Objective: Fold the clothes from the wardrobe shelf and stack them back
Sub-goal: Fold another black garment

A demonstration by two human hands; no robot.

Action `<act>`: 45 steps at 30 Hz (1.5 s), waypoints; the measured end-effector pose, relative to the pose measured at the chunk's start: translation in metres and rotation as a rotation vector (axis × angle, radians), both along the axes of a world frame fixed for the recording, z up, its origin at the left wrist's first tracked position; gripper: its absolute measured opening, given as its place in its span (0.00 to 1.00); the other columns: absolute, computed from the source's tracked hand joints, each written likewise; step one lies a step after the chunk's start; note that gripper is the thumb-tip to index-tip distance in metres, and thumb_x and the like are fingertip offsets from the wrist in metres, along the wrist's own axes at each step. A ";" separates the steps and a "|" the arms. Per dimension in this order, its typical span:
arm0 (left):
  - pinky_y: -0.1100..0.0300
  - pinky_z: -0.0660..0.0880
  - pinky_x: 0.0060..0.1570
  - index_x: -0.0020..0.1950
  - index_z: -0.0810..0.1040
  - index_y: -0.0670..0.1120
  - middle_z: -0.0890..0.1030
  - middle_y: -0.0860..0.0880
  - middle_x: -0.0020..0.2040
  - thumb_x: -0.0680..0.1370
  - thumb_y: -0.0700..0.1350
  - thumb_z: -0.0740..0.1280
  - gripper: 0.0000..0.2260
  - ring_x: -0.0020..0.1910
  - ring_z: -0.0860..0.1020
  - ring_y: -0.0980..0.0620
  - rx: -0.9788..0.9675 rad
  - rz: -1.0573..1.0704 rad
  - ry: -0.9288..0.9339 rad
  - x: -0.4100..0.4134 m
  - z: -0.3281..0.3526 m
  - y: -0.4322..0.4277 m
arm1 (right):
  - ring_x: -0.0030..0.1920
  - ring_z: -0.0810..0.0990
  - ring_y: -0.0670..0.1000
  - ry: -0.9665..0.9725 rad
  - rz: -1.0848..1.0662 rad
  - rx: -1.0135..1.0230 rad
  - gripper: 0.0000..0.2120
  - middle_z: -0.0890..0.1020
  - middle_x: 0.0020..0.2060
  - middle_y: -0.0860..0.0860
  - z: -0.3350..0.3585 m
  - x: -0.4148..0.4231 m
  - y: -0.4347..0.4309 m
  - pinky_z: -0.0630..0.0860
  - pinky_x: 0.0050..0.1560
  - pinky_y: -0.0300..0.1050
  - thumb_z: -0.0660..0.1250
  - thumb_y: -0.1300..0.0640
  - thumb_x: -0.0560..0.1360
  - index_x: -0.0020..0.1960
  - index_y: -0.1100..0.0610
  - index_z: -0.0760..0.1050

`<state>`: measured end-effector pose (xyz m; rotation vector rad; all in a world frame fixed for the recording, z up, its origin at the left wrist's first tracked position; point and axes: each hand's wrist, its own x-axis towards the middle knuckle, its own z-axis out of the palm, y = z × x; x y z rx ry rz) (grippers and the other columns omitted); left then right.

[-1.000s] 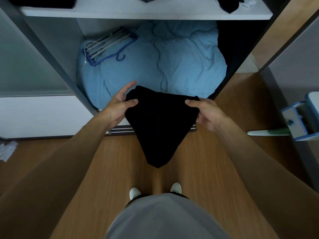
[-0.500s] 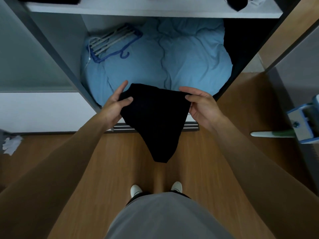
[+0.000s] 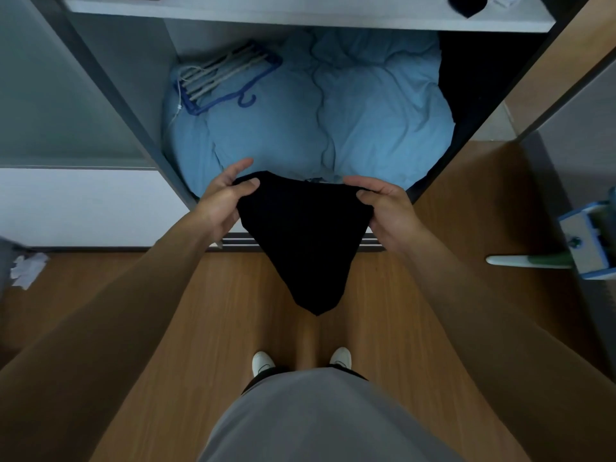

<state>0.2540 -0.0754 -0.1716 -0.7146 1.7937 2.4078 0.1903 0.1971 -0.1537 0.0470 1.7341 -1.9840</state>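
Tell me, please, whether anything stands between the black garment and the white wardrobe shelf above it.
Nothing visible does. The left hand and right hand hold the black garment in open air before the white shelf; only a dark cloth lies at the shelf's right end.

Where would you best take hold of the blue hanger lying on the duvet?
Probably by the hook of the blue hanger, from the front: it curls toward the opening, while the rest lies flat on the light-blue duvet.
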 end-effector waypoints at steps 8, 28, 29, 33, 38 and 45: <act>0.62 0.80 0.48 0.62 0.81 0.50 0.86 0.47 0.51 0.80 0.38 0.67 0.13 0.52 0.84 0.50 -0.074 0.011 0.020 0.003 -0.007 0.004 | 0.40 0.82 0.49 -0.056 -0.022 0.044 0.16 0.84 0.39 0.52 0.003 0.001 0.005 0.80 0.42 0.42 0.58 0.64 0.82 0.54 0.54 0.85; 0.63 0.79 0.48 0.58 0.84 0.50 0.85 0.47 0.51 0.79 0.38 0.68 0.11 0.52 0.83 0.50 -0.162 -0.108 0.073 0.018 0.003 0.009 | 0.40 0.85 0.49 -0.116 -0.007 0.083 0.17 0.87 0.42 0.52 -0.002 0.014 0.011 0.80 0.37 0.40 0.59 0.69 0.81 0.47 0.57 0.86; 0.62 0.79 0.49 0.61 0.83 0.50 0.85 0.45 0.52 0.80 0.38 0.67 0.13 0.52 0.84 0.49 -0.086 -0.126 0.091 0.021 0.002 0.007 | 0.38 0.84 0.49 -0.135 -0.021 0.037 0.17 0.87 0.40 0.52 -0.002 0.013 0.011 0.80 0.37 0.39 0.59 0.69 0.81 0.48 0.57 0.86; 0.62 0.80 0.45 0.63 0.81 0.50 0.85 0.46 0.49 0.81 0.38 0.65 0.13 0.49 0.84 0.49 -0.122 -0.118 0.059 0.022 0.000 0.006 | 0.41 0.83 0.46 -0.158 0.008 -0.111 0.14 0.85 0.40 0.49 -0.004 0.014 0.020 0.80 0.44 0.40 0.61 0.65 0.81 0.54 0.54 0.84; 0.65 0.77 0.46 0.51 0.83 0.52 0.84 0.48 0.49 0.82 0.38 0.63 0.12 0.48 0.82 0.53 -0.374 -0.086 0.017 0.014 0.000 0.014 | 0.50 0.83 0.47 -0.067 0.086 0.028 0.11 0.86 0.48 0.49 -0.003 0.017 0.022 0.79 0.56 0.48 0.66 0.62 0.79 0.57 0.53 0.84; 0.66 0.75 0.44 0.45 0.83 0.51 0.83 0.49 0.47 0.80 0.35 0.62 0.15 0.45 0.80 0.54 -0.485 -0.088 -0.051 0.010 0.008 0.018 | 0.52 0.84 0.46 0.063 0.198 0.341 0.17 0.84 0.56 0.52 -0.003 0.021 0.007 0.78 0.55 0.35 0.75 0.60 0.73 0.61 0.53 0.81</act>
